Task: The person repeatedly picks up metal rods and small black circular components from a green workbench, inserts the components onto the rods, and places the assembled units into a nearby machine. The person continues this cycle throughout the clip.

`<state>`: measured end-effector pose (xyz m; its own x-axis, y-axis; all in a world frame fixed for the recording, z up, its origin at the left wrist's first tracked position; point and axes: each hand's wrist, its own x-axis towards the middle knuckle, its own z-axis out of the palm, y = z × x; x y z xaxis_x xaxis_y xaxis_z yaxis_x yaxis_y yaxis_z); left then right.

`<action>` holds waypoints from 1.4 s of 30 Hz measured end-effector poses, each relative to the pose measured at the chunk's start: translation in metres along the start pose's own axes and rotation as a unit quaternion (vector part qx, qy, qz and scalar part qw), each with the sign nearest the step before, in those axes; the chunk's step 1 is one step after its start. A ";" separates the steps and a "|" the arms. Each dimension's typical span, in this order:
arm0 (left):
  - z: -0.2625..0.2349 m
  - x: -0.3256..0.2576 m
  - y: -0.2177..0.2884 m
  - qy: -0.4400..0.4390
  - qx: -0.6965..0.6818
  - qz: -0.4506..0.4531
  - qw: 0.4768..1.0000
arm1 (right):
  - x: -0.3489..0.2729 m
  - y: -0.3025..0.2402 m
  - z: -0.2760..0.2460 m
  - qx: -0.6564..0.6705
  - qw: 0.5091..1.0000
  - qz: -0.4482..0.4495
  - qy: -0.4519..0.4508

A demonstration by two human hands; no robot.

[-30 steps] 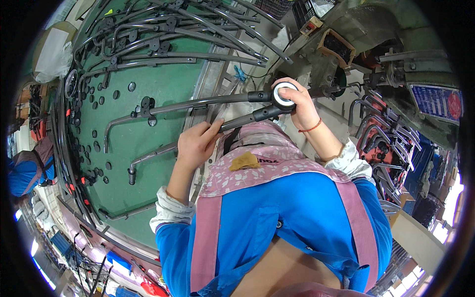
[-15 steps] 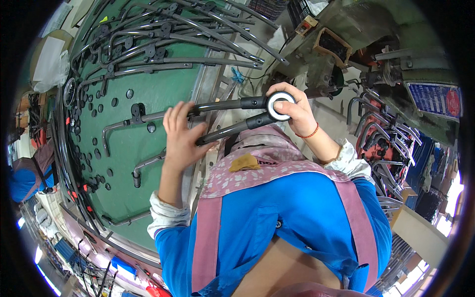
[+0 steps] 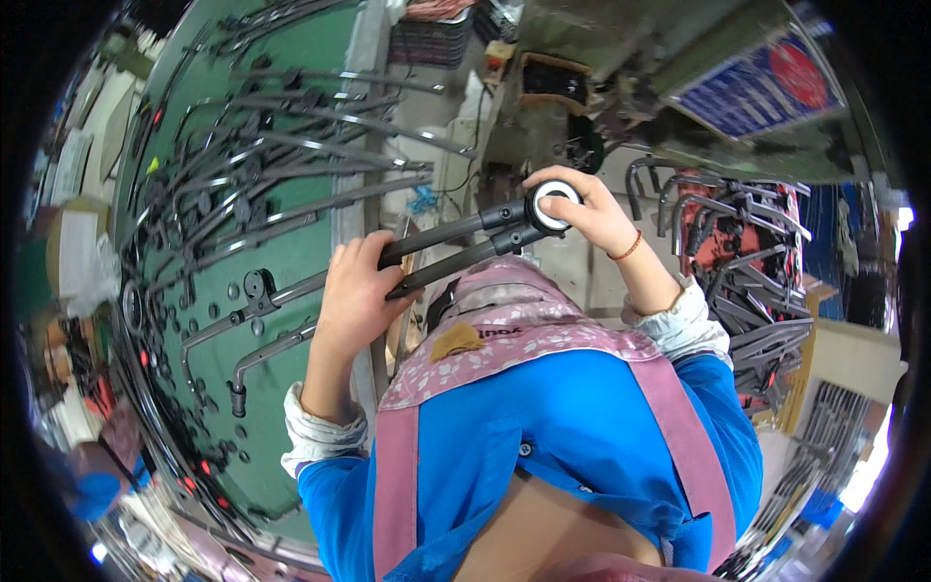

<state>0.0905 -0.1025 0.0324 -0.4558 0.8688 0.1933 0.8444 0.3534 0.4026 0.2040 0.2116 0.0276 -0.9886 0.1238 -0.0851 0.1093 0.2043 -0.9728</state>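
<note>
A folding tubular frame [image 3: 446,234] lies across in front of me, its two dark metal tubes meeting at a round black hinge with a white disc [image 3: 551,197]. My right hand [image 3: 599,215] is closed round that hinge, thumb on the disc. Further left, my left hand [image 3: 357,296] wraps over both tubes, which run almost side by side under it. Beyond that hand, their bent ends reach over the green tabletop. A black bracket [image 3: 259,291] sits on the upper tube. The fingertips of my left hand are partly hidden.
More tubular frames [image 3: 281,145] are piled on the green table [image 3: 276,398], with small black caps [image 3: 233,291] scattered there. Bent tubes [image 3: 747,262] are stacked at the right. Past the hinge stands a cardboard box [image 3: 553,80]. A blue-and-white sign [image 3: 756,87] is at far right.
My left hand has gone from spread fingers to a grip over both tubes. The bent ends have swung nearer to me. My right hand stays on the hinge while the view has turned.
</note>
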 end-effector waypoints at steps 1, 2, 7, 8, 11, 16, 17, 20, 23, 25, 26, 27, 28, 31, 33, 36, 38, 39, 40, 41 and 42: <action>0.002 0.012 0.004 -0.004 0.003 0.012 1.000 | -0.007 0.007 -0.009 -0.021 0.999 -0.014 0.031; 0.004 0.024 0.006 -0.016 0.005 0.022 1.000 | -0.015 0.004 -0.014 0.035 0.997 0.043 0.062; 0.013 0.096 0.017 -0.009 0.011 0.128 0.992 | -0.036 0.012 -0.045 0.109 0.962 0.037 0.247; 0.016 0.110 0.018 -0.014 0.014 0.142 0.990 | -0.034 0.015 -0.052 0.118 0.952 0.035 0.281; 0.015 0.144 0.025 -0.019 0.030 0.163 0.986 | -0.028 0.054 -0.073 0.096 0.925 -0.067 0.360; 0.006 0.171 0.021 -0.022 0.038 0.161 0.986 | -0.002 0.142 -0.118 -0.023 0.938 -0.017 0.346; 0.005 0.175 0.017 -0.020 0.036 0.162 0.986 | 0.007 0.168 -0.126 -0.158 0.915 -0.021 0.371; 0.007 0.174 0.004 -0.025 0.022 0.144 0.989 | 0.035 0.189 -0.138 -0.289 0.883 -0.056 0.364; 0.015 0.171 -0.003 -0.059 0.003 0.126 0.990 | 0.045 0.195 -0.141 -0.301 0.883 -0.070 0.354; 0.026 0.169 -0.010 -0.062 0.003 0.128 0.990 | 0.045 0.199 -0.137 -0.305 0.882 -0.075 0.351; 0.029 0.170 -0.012 -0.072 -0.002 0.123 0.990 | 0.042 0.200 -0.134 -0.306 0.882 -0.074 0.351; 0.031 0.170 -0.014 -0.082 -0.008 0.118 0.990 | 0.040 0.201 -0.132 -0.308 0.882 -0.074 0.350; 0.032 0.171 -0.015 -0.092 -0.013 0.113 0.989 | 0.040 0.202 -0.132 -0.310 0.881 -0.076 0.349; 0.032 0.177 -0.018 -0.119 -0.012 0.116 0.986 | 0.034 0.206 -0.129 -0.318 0.878 -0.078 0.349; 0.031 0.179 -0.017 -0.141 -0.001 0.102 0.985 | 0.033 0.207 -0.125 -0.321 0.877 -0.085 0.347; 0.038 0.171 -0.022 -0.099 0.023 0.107 0.989 | 0.034 0.209 -0.119 -0.331 0.876 -0.094 0.337; 0.048 0.157 -0.032 -0.030 0.015 0.126 0.991 | 0.029 0.213 -0.126 -0.347 0.873 -0.097 0.328; 0.044 0.150 -0.035 -0.025 0.033 0.111 0.993 | 0.026 0.218 -0.132 -0.358 0.870 -0.096 0.325; 0.039 0.145 -0.037 -0.003 0.065 0.085 0.994 | 0.024 0.224 -0.138 -0.365 0.868 -0.096 0.321; 0.034 0.140 -0.040 0.017 0.098 0.057 0.993 | 0.022 0.228 -0.143 -0.369 0.869 -0.098 0.315; 0.033 0.135 -0.049 -0.004 0.106 0.010 0.994 | 0.019 0.232 -0.147 -0.372 0.869 -0.098 0.310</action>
<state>-0.0030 0.0091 0.0099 -0.4366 0.8788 0.1929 0.8942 0.4003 0.2003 0.2254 0.4042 -0.1679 -0.7755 0.4683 0.4234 0.2100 0.8238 -0.5265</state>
